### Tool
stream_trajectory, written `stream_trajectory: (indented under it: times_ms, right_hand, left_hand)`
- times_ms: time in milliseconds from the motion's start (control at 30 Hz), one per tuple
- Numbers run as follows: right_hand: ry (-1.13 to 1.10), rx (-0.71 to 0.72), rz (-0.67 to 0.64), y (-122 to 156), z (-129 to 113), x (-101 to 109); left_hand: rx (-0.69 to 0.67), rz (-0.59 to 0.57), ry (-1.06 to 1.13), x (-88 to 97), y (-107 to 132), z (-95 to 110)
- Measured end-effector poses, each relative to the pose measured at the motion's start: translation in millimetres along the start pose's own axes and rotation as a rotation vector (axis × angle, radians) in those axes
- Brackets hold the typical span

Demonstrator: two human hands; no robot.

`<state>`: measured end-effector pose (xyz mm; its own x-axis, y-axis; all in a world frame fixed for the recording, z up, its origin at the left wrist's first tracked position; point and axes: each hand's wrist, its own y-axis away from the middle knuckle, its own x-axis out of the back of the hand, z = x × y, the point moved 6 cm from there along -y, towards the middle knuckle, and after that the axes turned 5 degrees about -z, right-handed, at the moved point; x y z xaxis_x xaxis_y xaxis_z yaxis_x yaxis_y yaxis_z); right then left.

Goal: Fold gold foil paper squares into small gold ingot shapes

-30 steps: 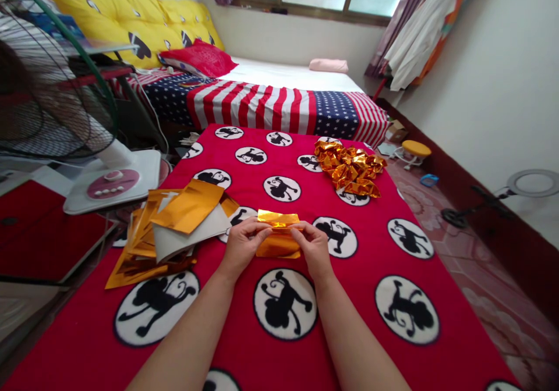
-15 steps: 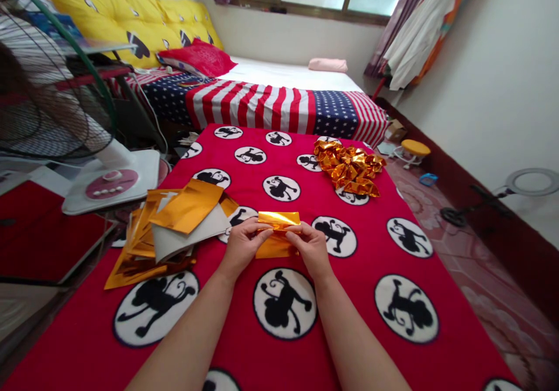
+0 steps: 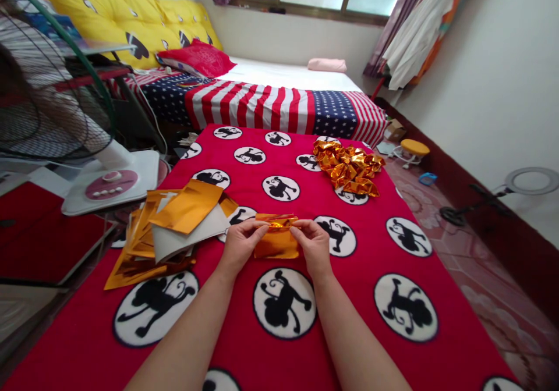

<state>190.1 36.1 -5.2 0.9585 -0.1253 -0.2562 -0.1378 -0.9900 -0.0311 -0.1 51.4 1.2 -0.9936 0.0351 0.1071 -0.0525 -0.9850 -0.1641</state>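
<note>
A small sheet of shiny gold foil paper lies in front of me on the red cloth, with a raised fold across its middle. My left hand pinches the left end of that fold between thumb and fingers. At the right end, my right hand pinches it the same way. To the left of my hands is a loose stack of gold foil sheets, some showing a pale grey back. Farther off on the right sits a heap of folded gold foil pieces.
The red cloth with monkey prints covers the surface. A fan stands at the left edge. Beyond lies a bed with a striped, starred cover. A yellow stool and a ring-shaped lamp are on the right.
The sheet's upper flap, standing bright before, now lies lower and flatter. My fingers have moved slightly apart along the fold, showing more of its middle.
</note>
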Motion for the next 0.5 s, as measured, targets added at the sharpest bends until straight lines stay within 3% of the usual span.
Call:
stream_trajectory:
  times_ms: [167, 333, 500]
  right_hand:
    - [-0.024, 0.019, 0.003, 0.0, -2.4, -1.1]
    - [-0.05, -0.039, -0.032, -1.3, 0.4, -0.2]
    - [-0.056, -0.006, -0.035, -3.1, 0.7, 2.0]
  left_hand:
    - [0.013, -0.001, 0.017, 0.2, 0.2, 2.5]
    - [-0.043, -0.019, 0.017, 0.9, -0.9, 6.9]
    - [-0.09, -0.046, 0.019, 0.1, -0.6, 8.5]
